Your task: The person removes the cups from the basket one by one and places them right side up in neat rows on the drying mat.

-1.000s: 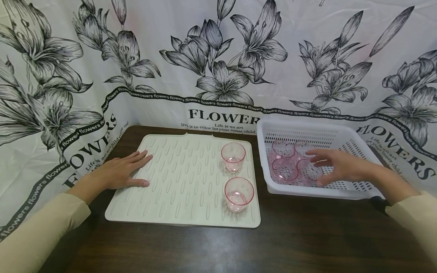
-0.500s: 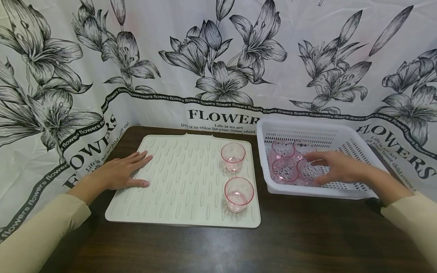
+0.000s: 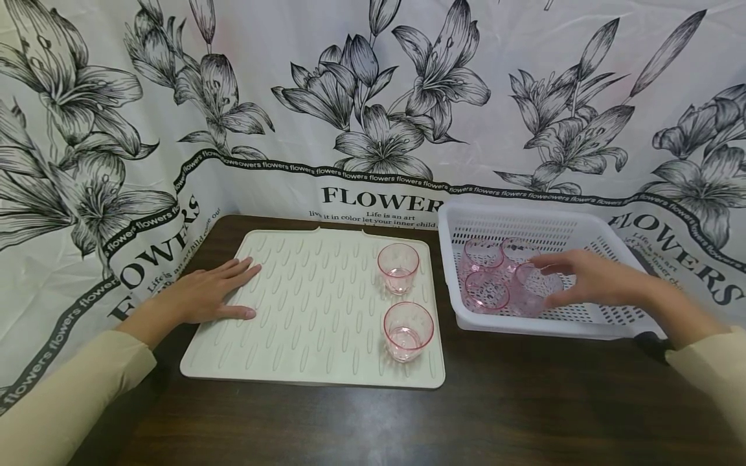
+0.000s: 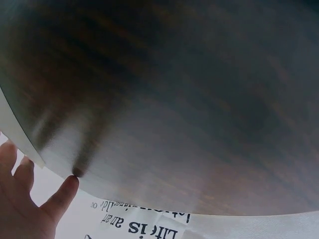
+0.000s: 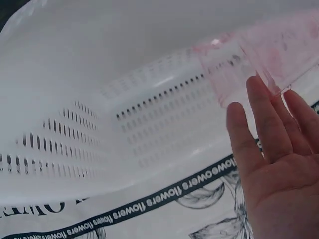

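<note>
My left hand (image 3: 206,294) rests with spread fingers on the left edge of a cream draining mat (image 3: 303,304). Two clear glasses with pink rims stand on the mat's right side, a back glass (image 3: 399,272) and a front glass (image 3: 406,336). Inside a white basket (image 3: 548,329) my right hand (image 3: 594,279) holds a pink glass (image 3: 527,301) at its rim, fingers on the far side, thumb on the near side. That glass leans toward the hand. Right beside it are other pink glasses (image 3: 486,294). The right wrist view shows the fingertips at the pink glass (image 5: 284,55).
A dark wooden table (image 3: 361,427) carries the mat and the basket, which stand side by side. Behind and to the left hangs a white cloth (image 3: 250,188) printed with black flowers and lettering. The basket has slotted walls.
My right hand first moved slightly left onto the near right glass, then back right, tilting that glass toward itself. The left hand and the two glasses on the mat stay put.
</note>
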`<state>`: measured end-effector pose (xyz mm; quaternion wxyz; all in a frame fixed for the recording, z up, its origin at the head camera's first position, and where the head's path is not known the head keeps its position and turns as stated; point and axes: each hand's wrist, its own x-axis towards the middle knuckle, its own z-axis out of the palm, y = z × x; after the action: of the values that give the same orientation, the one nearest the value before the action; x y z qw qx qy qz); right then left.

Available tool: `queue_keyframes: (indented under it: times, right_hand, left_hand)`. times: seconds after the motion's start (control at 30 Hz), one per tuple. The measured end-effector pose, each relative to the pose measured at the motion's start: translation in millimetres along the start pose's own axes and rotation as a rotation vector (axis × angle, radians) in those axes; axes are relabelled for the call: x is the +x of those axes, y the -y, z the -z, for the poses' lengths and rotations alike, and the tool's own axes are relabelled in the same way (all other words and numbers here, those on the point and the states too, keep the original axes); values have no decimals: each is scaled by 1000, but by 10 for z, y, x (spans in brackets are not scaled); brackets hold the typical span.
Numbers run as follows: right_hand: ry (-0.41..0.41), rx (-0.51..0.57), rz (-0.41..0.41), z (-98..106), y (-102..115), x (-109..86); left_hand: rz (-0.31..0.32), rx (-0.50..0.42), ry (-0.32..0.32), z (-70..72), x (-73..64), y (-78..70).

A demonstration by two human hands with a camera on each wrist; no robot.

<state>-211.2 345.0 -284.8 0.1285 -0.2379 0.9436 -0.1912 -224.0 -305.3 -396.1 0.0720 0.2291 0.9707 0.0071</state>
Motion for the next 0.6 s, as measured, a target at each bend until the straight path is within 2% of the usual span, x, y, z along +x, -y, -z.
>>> queue_keyframes:
  times: [0.33,0.6]
  right_hand:
    - [-47,-35,-6,188,112,-27]
    - [-137,-64,-5,338,227,-22]
  left_hand:
    - [2,5,2,2,1,0]
    - [2,3,-1,10,-10,-11]
